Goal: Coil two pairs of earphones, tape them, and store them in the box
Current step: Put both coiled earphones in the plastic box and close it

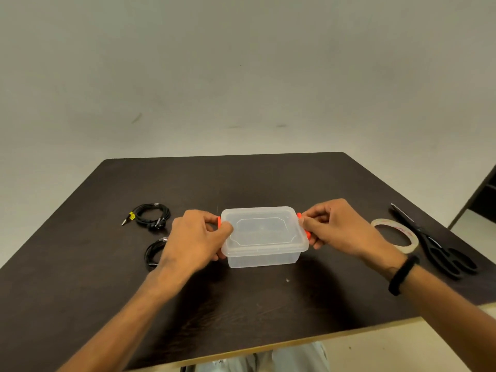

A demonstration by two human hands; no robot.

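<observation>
A clear plastic box (264,253) with its lid on stands in the middle of the dark table. My left hand (197,238) grips the orange clip on its left end, and my right hand (338,226) grips the orange clip (307,233) on its right end. One coiled pair of black earphones (153,214) lies at the far left, its jack pointing left. A second black coil (153,253) lies nearer, partly hidden behind my left wrist. The box looks empty inside.
A roll of clear tape (397,236) lies flat to the right of my right hand. Black scissors (434,242) lie beyond it near the table's right edge. The table's front edge (295,342) runs just above my lap.
</observation>
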